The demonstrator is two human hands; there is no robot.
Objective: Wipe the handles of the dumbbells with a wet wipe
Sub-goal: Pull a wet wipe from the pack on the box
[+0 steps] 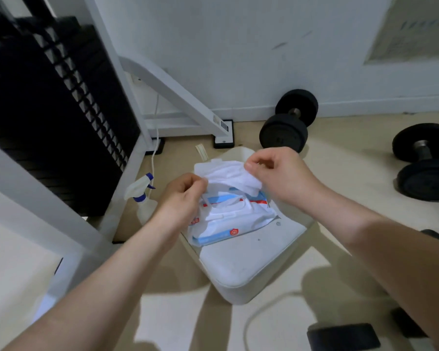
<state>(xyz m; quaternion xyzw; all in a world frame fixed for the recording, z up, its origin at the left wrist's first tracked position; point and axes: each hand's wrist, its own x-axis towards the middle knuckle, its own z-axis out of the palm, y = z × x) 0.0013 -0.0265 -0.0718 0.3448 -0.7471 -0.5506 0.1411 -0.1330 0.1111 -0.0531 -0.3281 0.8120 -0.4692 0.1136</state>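
We pinch a white wet wipe between both hands above its pack. Our left hand is curled, thumb and forefinger closed on the wipe's left edge, the other fingers folded under. Our right hand grips the upper right corner between thumb and fingertips, the rest of the hand loosely bent. The wipe is thin, soft and crumpled, stretched in folds between the two grips, its lower edge hanging just over the pack's opening.

The wet wipe pack is a flat, soft plastic pouch, white with pale blue bands and red marks; a small red round emblem shows on its near edge, but the printing is too blurred to read. Its lid flap stands open behind the wipe. The pack lies on a smooth white plastic box with rounded corners, which sits on the beige floor.

Just left of the box stands a translucent spray bottle with a white and blue trigger head. Beyond it rises a white metal machine frame with a black weight stack.

Two black dumbbells lie on the floor, well apart from our hands: one dumbbell by the white wall, past the box, its short metal handle between round matte heads; the second dumbbell far to the right, handle likewise bare metal. A white cable curves over the floor near the box
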